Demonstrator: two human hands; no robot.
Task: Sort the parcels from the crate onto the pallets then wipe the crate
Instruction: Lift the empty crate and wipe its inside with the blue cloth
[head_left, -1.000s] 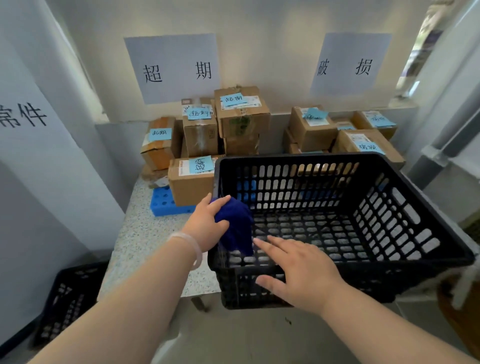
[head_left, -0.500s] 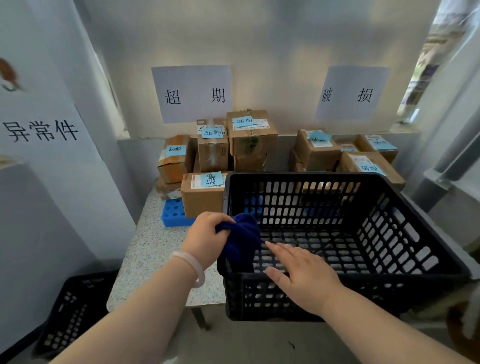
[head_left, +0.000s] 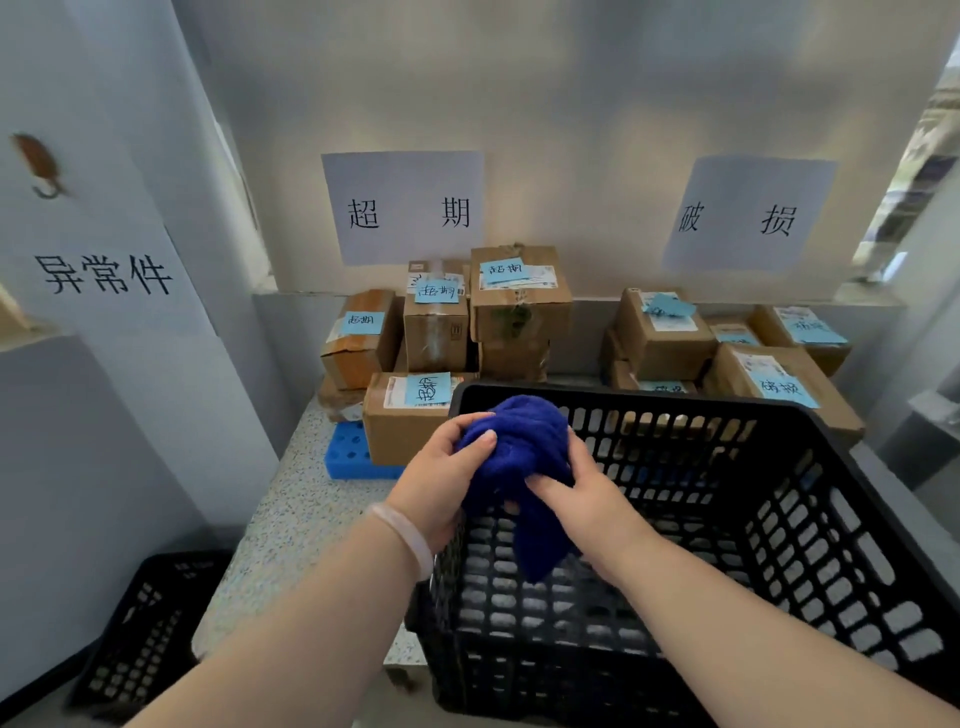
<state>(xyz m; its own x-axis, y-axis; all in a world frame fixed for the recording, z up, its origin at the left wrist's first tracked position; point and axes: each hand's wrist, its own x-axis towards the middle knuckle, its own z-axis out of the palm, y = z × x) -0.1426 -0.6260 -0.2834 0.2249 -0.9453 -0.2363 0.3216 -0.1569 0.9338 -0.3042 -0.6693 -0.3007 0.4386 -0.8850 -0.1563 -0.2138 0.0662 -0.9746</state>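
My left hand, right hand both grasping bunched blue cloth above black slotted plastic crate. Wall signs: 超期, 破损, 异常件.

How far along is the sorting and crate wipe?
Sorting looks done: the black crate holds no parcels, and labelled parcels sit stacked behind it. In hand: left hand and right hand grip the blue cloth over the crate. Left: wiping the crate.
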